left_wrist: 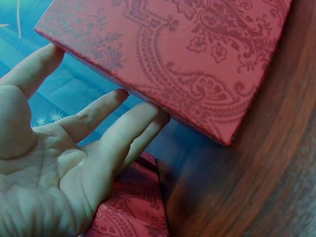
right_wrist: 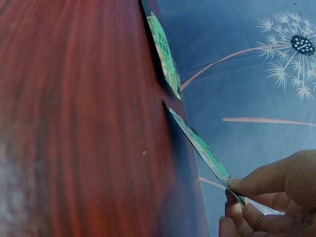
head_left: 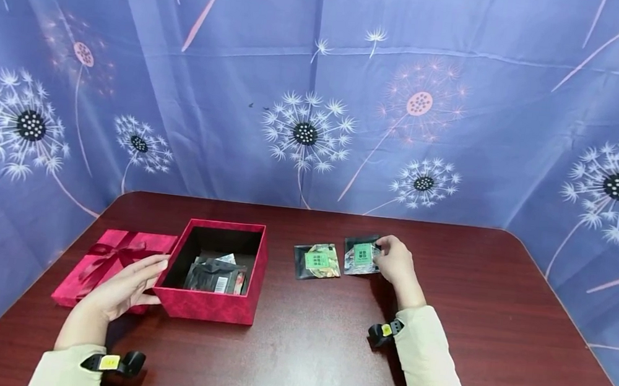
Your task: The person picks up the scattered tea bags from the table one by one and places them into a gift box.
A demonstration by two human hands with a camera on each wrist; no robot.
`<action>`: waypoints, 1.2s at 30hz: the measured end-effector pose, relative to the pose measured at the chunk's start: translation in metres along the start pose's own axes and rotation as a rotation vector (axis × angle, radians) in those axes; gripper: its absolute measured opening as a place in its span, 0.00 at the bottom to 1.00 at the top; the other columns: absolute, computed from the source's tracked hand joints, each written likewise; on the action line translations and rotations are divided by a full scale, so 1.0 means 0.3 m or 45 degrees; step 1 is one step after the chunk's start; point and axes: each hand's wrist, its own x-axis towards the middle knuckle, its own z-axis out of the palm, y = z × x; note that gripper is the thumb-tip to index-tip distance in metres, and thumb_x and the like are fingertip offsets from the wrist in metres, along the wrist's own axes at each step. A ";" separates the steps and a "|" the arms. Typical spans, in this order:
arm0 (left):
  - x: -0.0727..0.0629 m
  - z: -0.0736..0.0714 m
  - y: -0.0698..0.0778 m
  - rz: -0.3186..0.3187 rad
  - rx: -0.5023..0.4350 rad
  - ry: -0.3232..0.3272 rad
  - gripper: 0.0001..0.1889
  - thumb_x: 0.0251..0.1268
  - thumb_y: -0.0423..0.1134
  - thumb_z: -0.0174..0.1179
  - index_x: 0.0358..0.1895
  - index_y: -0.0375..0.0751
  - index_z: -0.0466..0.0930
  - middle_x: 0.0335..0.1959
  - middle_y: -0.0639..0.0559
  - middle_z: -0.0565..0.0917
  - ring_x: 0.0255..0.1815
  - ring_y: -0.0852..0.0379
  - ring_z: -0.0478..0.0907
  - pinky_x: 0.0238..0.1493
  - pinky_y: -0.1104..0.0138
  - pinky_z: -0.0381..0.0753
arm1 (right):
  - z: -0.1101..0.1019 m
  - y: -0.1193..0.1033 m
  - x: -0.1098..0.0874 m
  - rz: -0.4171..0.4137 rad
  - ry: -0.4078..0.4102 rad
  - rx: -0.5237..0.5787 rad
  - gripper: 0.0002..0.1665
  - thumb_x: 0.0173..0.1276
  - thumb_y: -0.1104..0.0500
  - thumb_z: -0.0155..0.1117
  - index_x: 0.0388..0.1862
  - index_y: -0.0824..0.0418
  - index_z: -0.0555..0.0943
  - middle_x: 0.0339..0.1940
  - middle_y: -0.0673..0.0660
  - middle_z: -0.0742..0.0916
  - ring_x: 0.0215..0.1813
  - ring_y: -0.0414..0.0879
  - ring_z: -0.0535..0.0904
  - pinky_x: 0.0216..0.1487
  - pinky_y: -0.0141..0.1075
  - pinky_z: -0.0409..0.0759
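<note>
With thumb and fingers my right hand (head_left: 396,265) pinches the right edge of a flat packet (head_left: 361,257) with a green label. In the right wrist view that packet (right_wrist: 202,147) is tilted, its held edge raised off the table. Just left of it lies a second green-labelled packet (head_left: 316,261), flat on the wood. My left hand (head_left: 124,287) has its fingers extended, the tips touching the left side of an open red box (head_left: 206,307). Dark packets (head_left: 209,275), one with a barcode, lie inside the box. Up close, the box wall (left_wrist: 173,59) shows a paisley pattern.
A red lid (head_left: 75,273) with a ribbon bow (head_left: 123,254) lies left of the box, partly behind my left hand. The dark wooden table (head_left: 305,354) ends at a blue dandelion-print curtain (head_left: 216,116) at the back and sides.
</note>
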 end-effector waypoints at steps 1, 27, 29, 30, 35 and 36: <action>0.000 0.000 0.000 0.000 -0.001 0.000 0.35 0.74 0.49 0.42 0.73 0.31 0.41 0.74 0.30 0.43 0.73 0.27 0.39 0.54 0.55 0.79 | 0.000 -0.001 0.000 -0.009 0.012 0.006 0.19 0.60 0.68 0.56 0.52 0.68 0.74 0.28 0.56 0.75 0.30 0.50 0.70 0.35 0.38 0.67; 0.002 -0.005 -0.004 0.000 0.007 0.009 0.36 0.74 0.50 0.41 0.73 0.31 0.39 0.74 0.30 0.42 0.73 0.27 0.38 0.55 0.54 0.79 | 0.000 -0.050 -0.008 -0.172 0.101 0.195 0.15 0.60 0.69 0.60 0.48 0.69 0.79 0.34 0.65 0.85 0.36 0.50 0.79 0.36 0.35 0.75; 0.002 -0.005 -0.004 -0.002 0.008 0.011 0.36 0.74 0.50 0.41 0.73 0.31 0.39 0.74 0.30 0.43 0.73 0.27 0.38 0.55 0.53 0.79 | -0.003 -0.061 -0.013 -0.179 0.065 0.268 0.15 0.61 0.70 0.59 0.48 0.70 0.79 0.35 0.65 0.85 0.32 0.44 0.78 0.31 0.32 0.75; 0.002 -0.004 -0.004 -0.002 0.008 0.011 0.36 0.74 0.50 0.41 0.73 0.31 0.39 0.74 0.30 0.43 0.73 0.27 0.38 0.55 0.53 0.79 | -0.006 -0.068 -0.017 -0.181 0.047 0.312 0.15 0.61 0.70 0.59 0.49 0.71 0.78 0.35 0.66 0.84 0.31 0.42 0.77 0.30 0.30 0.75; 0.002 -0.002 -0.001 -0.001 0.007 0.016 0.36 0.74 0.50 0.42 0.73 0.31 0.41 0.74 0.30 0.44 0.73 0.27 0.39 0.55 0.54 0.79 | -0.022 -0.106 -0.042 -0.195 0.006 0.474 0.17 0.62 0.71 0.59 0.51 0.74 0.77 0.35 0.66 0.84 0.29 0.33 0.74 0.28 0.27 0.75; 0.003 -0.002 0.001 0.000 0.005 0.015 0.36 0.74 0.51 0.42 0.73 0.32 0.41 0.74 0.30 0.44 0.73 0.27 0.39 0.55 0.53 0.79 | -0.026 -0.114 -0.047 -0.204 0.005 0.494 0.17 0.62 0.71 0.59 0.51 0.74 0.76 0.35 0.65 0.84 0.29 0.32 0.74 0.28 0.26 0.74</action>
